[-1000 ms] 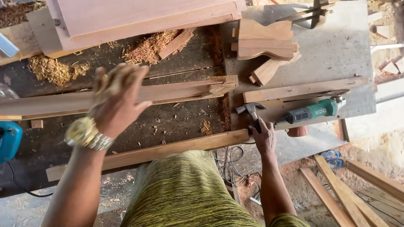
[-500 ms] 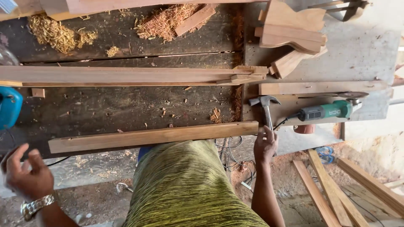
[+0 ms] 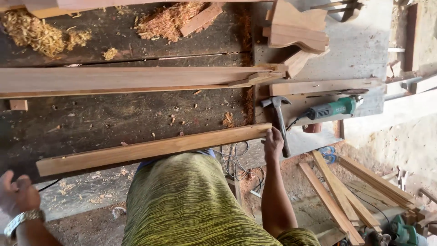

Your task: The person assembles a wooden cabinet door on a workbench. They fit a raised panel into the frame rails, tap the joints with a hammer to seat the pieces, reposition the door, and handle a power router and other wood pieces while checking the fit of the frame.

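My right hand (image 3: 273, 143) rests on the right end of a long wooden strip (image 3: 150, 149) that lies along the near edge of the dark workbench (image 3: 114, 116). Its fingers curl over the strip's end, just left of a claw hammer (image 3: 279, 119). My left hand (image 3: 17, 195), with a metal watch on its wrist, hangs off the bench at the lower left with fingers loosely curled and nothing in it. A longer plank (image 3: 127, 79) lies across the bench farther back.
A green angle grinder (image 3: 334, 108) lies right of the hammer beside a wooden batten (image 3: 323, 85). Shaped wooden pieces (image 3: 296, 32) and piles of shavings (image 3: 168, 20) sit at the back. Loose slats (image 3: 346, 196) and cables lie on the floor at right.
The view has shifted down and closer. My left hand left the bench top and dropped to the lower left, then edged further left. My right hand stays on the strip's end.
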